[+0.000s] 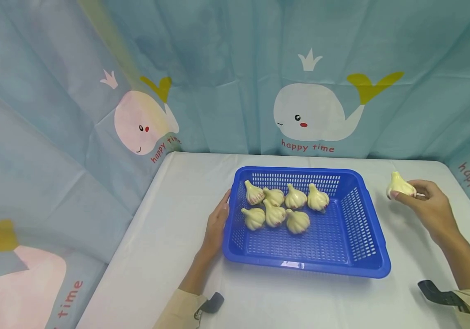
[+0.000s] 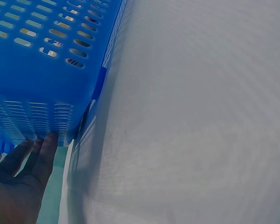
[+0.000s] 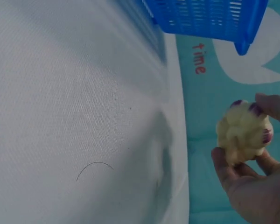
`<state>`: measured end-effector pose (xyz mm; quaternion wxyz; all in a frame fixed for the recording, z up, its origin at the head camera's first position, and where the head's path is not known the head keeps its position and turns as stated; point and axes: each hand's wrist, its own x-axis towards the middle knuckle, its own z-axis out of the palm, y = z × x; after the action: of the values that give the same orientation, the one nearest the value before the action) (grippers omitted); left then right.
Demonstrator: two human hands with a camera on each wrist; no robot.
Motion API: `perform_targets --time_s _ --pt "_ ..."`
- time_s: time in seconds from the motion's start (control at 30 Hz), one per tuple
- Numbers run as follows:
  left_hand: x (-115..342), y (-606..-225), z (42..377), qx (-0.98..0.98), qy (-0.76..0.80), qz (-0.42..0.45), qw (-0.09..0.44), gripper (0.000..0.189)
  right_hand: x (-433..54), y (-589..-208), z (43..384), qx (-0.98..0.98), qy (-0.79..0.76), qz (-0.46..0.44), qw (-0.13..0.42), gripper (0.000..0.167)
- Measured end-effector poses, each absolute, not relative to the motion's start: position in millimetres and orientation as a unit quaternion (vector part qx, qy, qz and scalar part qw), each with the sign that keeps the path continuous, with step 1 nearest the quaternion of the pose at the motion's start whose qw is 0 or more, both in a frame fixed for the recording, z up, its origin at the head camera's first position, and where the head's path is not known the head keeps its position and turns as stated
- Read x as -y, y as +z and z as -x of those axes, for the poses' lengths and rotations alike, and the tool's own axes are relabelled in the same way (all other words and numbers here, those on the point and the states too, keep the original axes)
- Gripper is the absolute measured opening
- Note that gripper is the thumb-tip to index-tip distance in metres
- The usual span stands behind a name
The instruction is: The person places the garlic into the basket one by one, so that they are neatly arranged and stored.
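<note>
A blue plastic basket (image 1: pixel 301 267) with slotted walls sits on the white table, several garlic bulbs (image 1: pixel 296 199) gathered in its left half. My left hand (image 1: pixel 215 226) rests against the basket's left side, its fingers straight along the outer wall; in the left wrist view those fingers (image 2: pixel 45 156) touch the slotted side. To the right of the basket, my right hand (image 1: pixel 434 208) holds one garlic bulb (image 1: pixel 399 186) above the table, stem up. The right wrist view shows this bulb's purple-streaked underside (image 3: pixel 245 130) between thumb and fingertips.
The white-covered table (image 1: pixel 169 205) backs onto a light blue curtain (image 1: pixel 218 91) printed with whales and lettering. Another stretch of curtain hangs along the left. Dark straps (image 1: pixel 445 297) sit at both sleeve cuffs. A thin dark hair (image 3: pixel 94 163) lies on the tablecloth near my right hand.
</note>
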<state>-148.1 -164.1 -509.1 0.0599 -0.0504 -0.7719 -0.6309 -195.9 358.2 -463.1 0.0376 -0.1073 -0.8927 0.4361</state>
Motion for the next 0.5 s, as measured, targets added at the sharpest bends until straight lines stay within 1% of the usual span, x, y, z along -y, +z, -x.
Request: perform_targets --time_s 0.17,0.5 --pt "164.2 -509.4 148.1 0.772 -0.631 0.053 0.059 0.052 -356.9 -462.6 195.1 0.895 0.436 0.095 0.018 0.087" --pt "164.3 -509.3 147.9 0.773 -0.629 0.053 0.057 0.052 -350.8 -455.2 195.3 0.887 0.455 0.083 0.016 0.090"
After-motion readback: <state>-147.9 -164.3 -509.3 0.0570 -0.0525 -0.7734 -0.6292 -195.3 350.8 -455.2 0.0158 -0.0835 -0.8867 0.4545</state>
